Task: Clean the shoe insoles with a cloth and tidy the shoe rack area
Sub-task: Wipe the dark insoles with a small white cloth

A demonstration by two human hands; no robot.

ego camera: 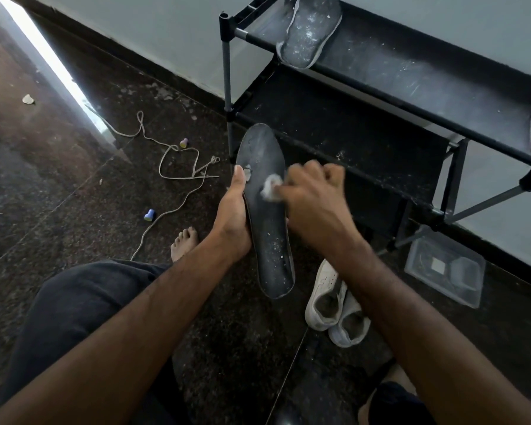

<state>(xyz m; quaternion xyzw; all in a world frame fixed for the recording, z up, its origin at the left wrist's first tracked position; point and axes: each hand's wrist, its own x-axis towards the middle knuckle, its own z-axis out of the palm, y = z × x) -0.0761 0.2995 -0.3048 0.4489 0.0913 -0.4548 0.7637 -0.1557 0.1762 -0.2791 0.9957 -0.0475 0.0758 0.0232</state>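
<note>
1. Nearest the camera are the two bare forearms, reaching forward over a dark-trousered knee (74, 317) toward the work.
2. The left hand (232, 222) cups the dark insole (265, 216) from its left edge, thumb lying along the rim, fingers wrapped behind.
3. The insole is held off the floor, its long axis running away from the person, toe toward the shoe rack (380, 124), heel nearest the body.
4. The right hand (313, 204) sits to the insole's right, fingers curled tight on a small white cloth (272, 187) pressed to the upper half of the surface.
5. Pale specks remain on the heel half, so the wiping probably needs to travel down the length toward the body.
6. A second, dusty insole (307, 32) lies on the rack's top shelf, apparently uncleaned.
</note>
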